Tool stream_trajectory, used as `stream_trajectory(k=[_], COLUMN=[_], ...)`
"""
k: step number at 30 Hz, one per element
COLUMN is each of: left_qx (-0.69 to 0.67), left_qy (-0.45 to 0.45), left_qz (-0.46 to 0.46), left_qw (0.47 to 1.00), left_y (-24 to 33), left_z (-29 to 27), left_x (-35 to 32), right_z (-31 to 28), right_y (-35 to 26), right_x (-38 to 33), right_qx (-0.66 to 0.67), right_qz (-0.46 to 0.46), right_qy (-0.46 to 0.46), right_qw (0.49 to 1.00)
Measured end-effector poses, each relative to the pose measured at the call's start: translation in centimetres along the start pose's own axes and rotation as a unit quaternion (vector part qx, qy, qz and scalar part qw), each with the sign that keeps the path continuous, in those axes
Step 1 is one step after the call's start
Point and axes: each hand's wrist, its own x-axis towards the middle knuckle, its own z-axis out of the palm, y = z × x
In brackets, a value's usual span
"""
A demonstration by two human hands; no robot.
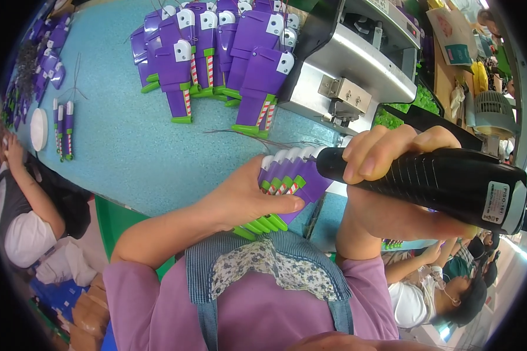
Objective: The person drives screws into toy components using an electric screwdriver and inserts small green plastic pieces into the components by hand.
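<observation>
My left hand (237, 196) is closed around a fanned stack of purple plastic toy parts (311, 186), just above the table's near edge. These have white rounded tops, green ends and red-and-white striped strips. A black electric screwdriver (433, 180) lies in my right hand (383, 207), fingers wrapped round its body. Its tip points left at the white tops of the stack; whether it touches a screw is too small to tell. Beyond my hands, a heap of similar purple parts (255, 73) with green ends rests on the table.
On the blue table (123, 123) stand a white oval dish (39, 129) and slim purple sticks (69, 126) at left. More purple parts (50, 67) lie farther left. A metal machine (316, 82) sits at the back right, near green pieces (430, 99) and a fan (495, 114). Other people work on both sides.
</observation>
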Motion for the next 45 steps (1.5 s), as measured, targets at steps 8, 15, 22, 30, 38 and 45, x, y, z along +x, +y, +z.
stream_trajectory(k=[8, 15, 22, 30, 38, 45], left_qx=[0.002, 0.004, 0.011, 0.000, -0.004, 0.032], left_qy=[-0.016, -0.001, 0.005, 0.008, 0.006, 0.008], left_qz=[0.051, 0.014, 0.012, -0.012, 0.032, 0.027], left_qw=[0.999, 1.000, 1.000, 1.000, 0.999, 0.999], left_y=[0.5, 1.0, 0.2, -0.5, -0.1, -0.3], left_z=[0.0, 0.4, 0.3, 0.1, 0.0, 0.4], left_x=[0.6, 0.4, 0.5, 0.6, 0.9, 1.2], right_z=[-0.6, -2.4, 0.1, -0.3, -0.9, -2.3], right_y=[-0.1, 0.1, 0.2, 1.1, 0.3, 0.0], right_x=[1.6, 3.8, 0.8, -0.3, 1.7, 3.6], right_qx=[-0.002, -0.023, 0.027, 0.036, 0.019, -0.019], right_qz=[-0.024, -0.075, -0.022, 0.025, -0.013, -0.084], right_qy=[-0.032, -0.058, -0.018, -0.026, -0.070, -0.077], right_qw=[0.999, 0.995, 0.999, 0.999, 0.997, 0.993])
